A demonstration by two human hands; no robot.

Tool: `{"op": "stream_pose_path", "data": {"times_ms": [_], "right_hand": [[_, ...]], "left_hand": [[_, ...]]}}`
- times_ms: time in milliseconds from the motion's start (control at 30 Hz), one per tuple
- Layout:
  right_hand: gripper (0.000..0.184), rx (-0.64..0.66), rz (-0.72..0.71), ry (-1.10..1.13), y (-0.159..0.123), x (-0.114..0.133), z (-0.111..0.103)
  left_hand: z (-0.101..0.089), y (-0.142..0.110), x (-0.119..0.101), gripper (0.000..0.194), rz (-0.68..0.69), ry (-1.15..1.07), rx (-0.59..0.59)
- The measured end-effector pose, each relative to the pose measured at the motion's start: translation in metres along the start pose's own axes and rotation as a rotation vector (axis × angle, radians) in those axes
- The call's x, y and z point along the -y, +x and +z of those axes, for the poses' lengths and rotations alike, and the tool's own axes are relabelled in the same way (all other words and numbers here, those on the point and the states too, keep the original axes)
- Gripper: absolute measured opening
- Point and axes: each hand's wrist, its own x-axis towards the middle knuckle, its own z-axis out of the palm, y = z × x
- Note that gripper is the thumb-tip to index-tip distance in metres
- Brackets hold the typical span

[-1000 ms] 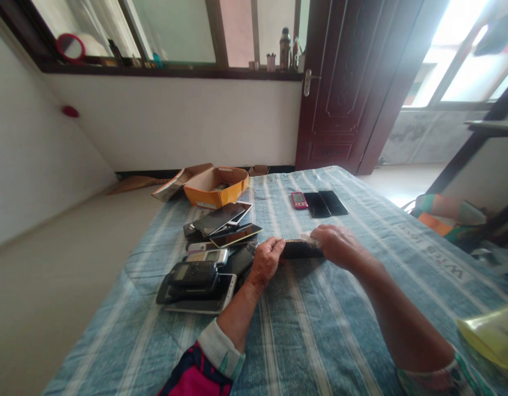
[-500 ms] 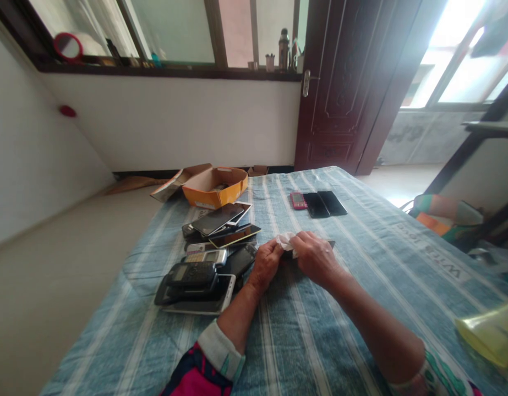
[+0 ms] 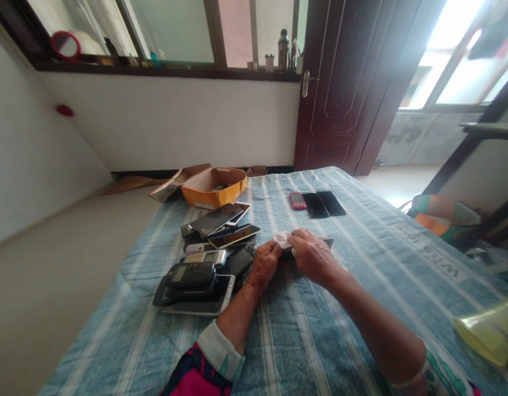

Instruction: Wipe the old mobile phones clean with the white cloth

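A dark, flat phone (image 3: 328,242) lies low over the cloth, mostly hidden beneath my fingers; only its right end shows clearly. Its left end is pinched by my left hand (image 3: 264,264), which is closed. Closed around a crumpled white tissue (image 3: 283,240), my right hand (image 3: 313,254) presses it on the phone. Close to my left hand is a pile of old phones: a black keypad phone (image 3: 191,274), a silver keypad phone (image 3: 206,257) and several touchscreen phones (image 3: 235,235).
An open orange cardboard box (image 3: 214,195) stands at the far left of the blue striped cloth (image 3: 287,352). Beyond my hands lie a pink phone (image 3: 298,201) and two dark flat phones (image 3: 331,203), side by side. A yellow plastic packet (image 3: 489,333) sits at the right edge.
My right hand has shifted slightly left with the tissue, and a bit more of the phone's right end shows. My left hand stays at the phone's left end.
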Motion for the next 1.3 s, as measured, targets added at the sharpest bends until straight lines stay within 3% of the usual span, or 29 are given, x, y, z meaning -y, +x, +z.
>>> {"op": "stream_pose_path", "data": {"times_ms": [333, 833, 967, 1167, 1300], "right_hand": [[0.023, 0.003, 0.112, -0.02, -0.002, -0.009, -0.001], [0.02, 0.115, 0.234, -0.122, -0.002, -0.035, -0.026], [0.02, 0.126, 0.228, -0.146, -0.002, -0.027, -0.025], [0.022, 0.04, 0.13, -0.125, 0.0, -0.001, -0.005], [0.022, 0.058, 0.141, -0.078, 0.0, -0.002, -0.005]], "left_hand": [[0.0, 0.0, -0.002, 0.028, -0.013, -0.007, 0.016], [0.001, 0.0, -0.001, 0.034, -0.012, -0.031, 0.013], [0.001, -0.001, -0.002, 0.033, -0.005, -0.016, 0.029], [-0.002, 0.0, 0.001, 0.029, 0.005, -0.009, 0.048], [-0.002, 0.0, 0.001, 0.031, -0.006, -0.016, 0.045]]}}
